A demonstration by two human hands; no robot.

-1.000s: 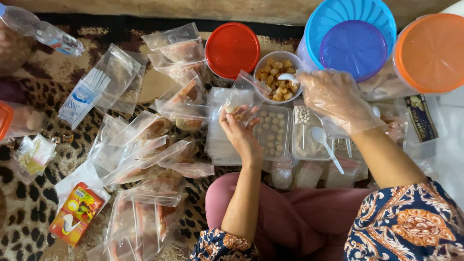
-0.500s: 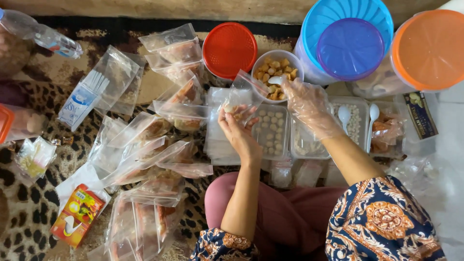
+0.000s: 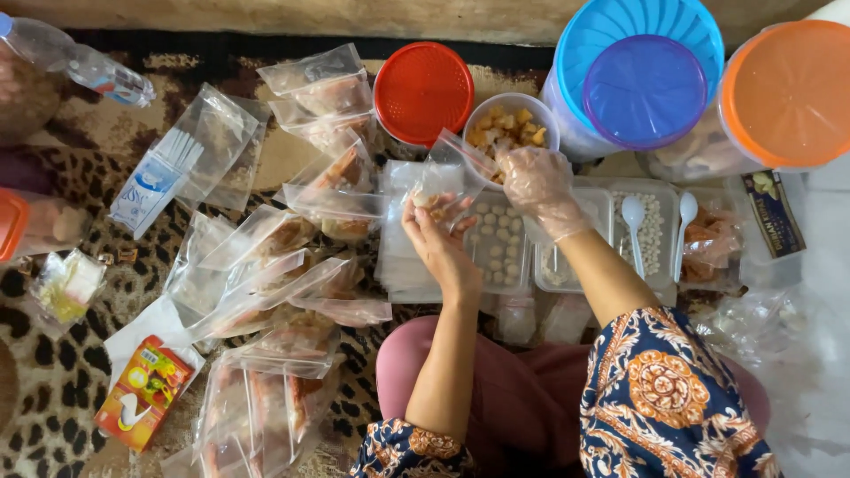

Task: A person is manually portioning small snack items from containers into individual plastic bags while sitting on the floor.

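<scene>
Left hand (image 3: 440,241) was closed on a small clear bag (image 3: 440,181), pinching it near the lower edge with the mouth held open just above the grip. Right hand (image 3: 535,186), in a thin clear glove, had its fingers curled just right of the bag's mouth, over the rim of the white bowl (image 3: 512,124) of fried pieces — whether anything was pinched in them, I couldn't tell.

Bag looked like thin soft film: very light, floppy, slippery, no stiffness of its own. Best hold judged to be at the rim or a side seam, one edge pinched so the mouth stays open — grabbing mid-body would collapse it. Contents likely brittle, so no squeezing.

Looks: transparent, creased, zip-type top, a few pale pieces at the bottom. Below the grip sat a clear tray (image 3: 498,235) of small round balls; left of it, a spread of filled bags (image 3: 266,265) on the leopard-print floor mat (image 3: 53,389).
</scene>
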